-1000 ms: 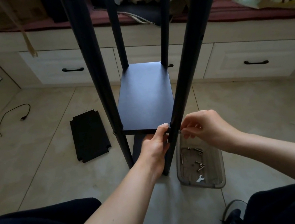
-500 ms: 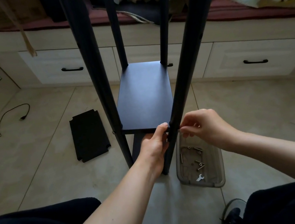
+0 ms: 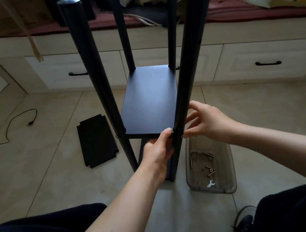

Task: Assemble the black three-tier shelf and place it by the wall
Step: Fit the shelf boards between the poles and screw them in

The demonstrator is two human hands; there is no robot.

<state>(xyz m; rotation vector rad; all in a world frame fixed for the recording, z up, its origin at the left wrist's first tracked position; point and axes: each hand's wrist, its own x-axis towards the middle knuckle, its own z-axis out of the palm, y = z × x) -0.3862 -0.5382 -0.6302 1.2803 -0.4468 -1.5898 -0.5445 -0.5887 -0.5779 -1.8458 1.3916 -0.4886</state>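
At shelf board [image 3: 151, 104] front corner: left hand [image 3: 157, 151] grips edge; right hand [image 3: 208, 122] fingers spread.

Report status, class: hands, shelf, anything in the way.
Left hand grips shelf board corner at near right post. Right hand fingers at the joint, hold unclear. Loose panel on floor.

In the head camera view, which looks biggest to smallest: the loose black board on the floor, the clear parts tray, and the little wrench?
1. Loose black board
2. Clear tray, nearly as big, and nearer the camera, so unsure
3. Wrench, plainly smallest
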